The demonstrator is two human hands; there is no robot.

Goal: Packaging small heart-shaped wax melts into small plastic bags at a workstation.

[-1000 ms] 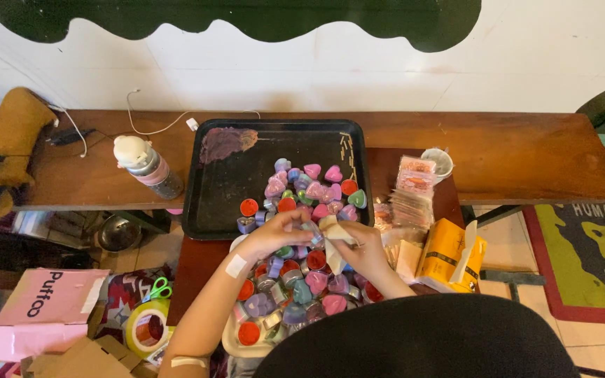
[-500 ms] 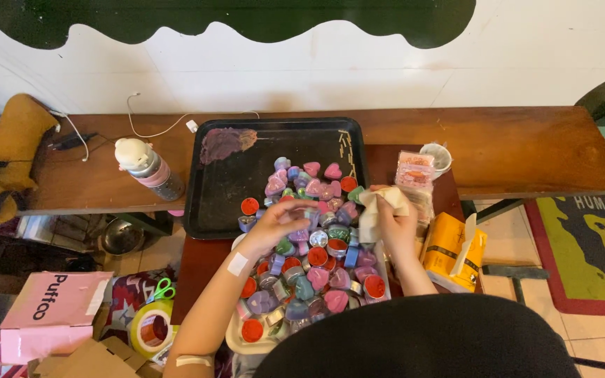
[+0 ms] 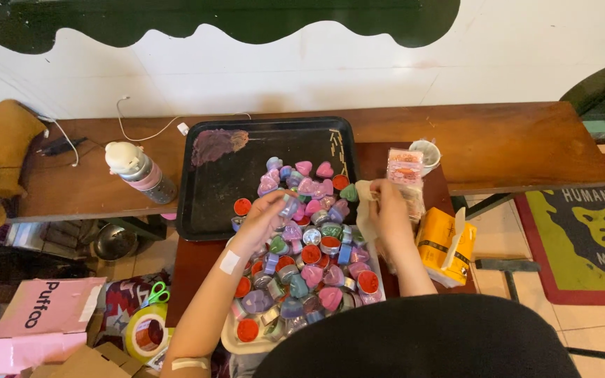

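Left hand: the left hand [image 3: 264, 218] pinches a small lilac heart-shaped candle [image 3: 289, 205] in its fingertips, over the heap by the near edge of the black tray [image 3: 211, 189].
Right hand: the right hand [image 3: 390, 206] grips a crumpled whitish cloth [image 3: 365, 203], fingers curled around it.
Change: half a second ago the cloth was bunched higher by the tray's corner; now it hangs lower, and the left hand has lifted the candle.
Candle heap: glossy hearts and round metal tins, pink, purple, red and green, spilling from the tray onto a cream plate [image 3: 231, 341].
Packages: yellow carton [image 3: 437, 238] right of the hands; pink flat box [image 3: 40, 315] on the floor, left.
Materials: brown wooden bench [image 3: 498, 140]; white-capped bottle [image 3: 138, 171] lying left of the tray.
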